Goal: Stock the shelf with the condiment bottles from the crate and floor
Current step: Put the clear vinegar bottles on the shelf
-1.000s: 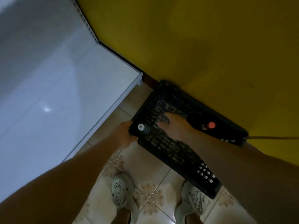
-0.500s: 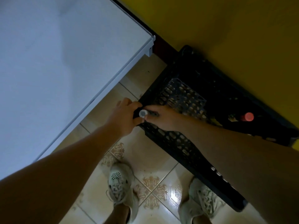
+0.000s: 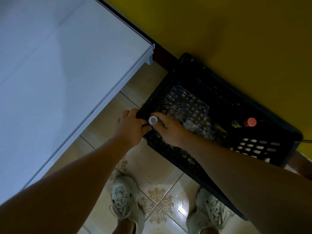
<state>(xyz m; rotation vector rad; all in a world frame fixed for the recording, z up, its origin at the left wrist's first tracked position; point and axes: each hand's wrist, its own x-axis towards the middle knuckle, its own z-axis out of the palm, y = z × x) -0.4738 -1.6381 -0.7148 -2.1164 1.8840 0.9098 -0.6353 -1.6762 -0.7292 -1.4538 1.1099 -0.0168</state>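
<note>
While the right hand [image 3: 169, 131] has its fingers curled round the neck of the white-capped bottle [image 3: 152, 120], just under the cap, the lift is best made straight up. That way the dark body (mostly hidden by both hands) should clear the rim of the crate [image 3: 263, 147] without catching. The bottle stands upright at the crate's near left corner, inside the rim as far as I can tell. The left hand [image 3: 132, 128] curls its fingers over that same corner of the rim, thumb close against the bottle. It seems to be steadying the crate; whether it also touches the bottle I cannot tell. A hold lower on the body would likely be surer than one at the neck, which may slip.

A red-capped bottle [image 3: 250, 122] stands upright toward the right of the crate, well apart from both hands, and looks like the next one to take. The white shelf [image 3: 67, 81] lies to the left, its front edge near the left hand, so the carry goes left across a strip of tiled floor [image 3: 152, 174]. The thing to mind there is the shelf's edge. A yellow wall [image 3: 236, 39] runs along the crate's far side. Two pale shoes [image 3: 125, 198] stand nearest, the right one just beside the crate, where a careless step could knock it.
</note>
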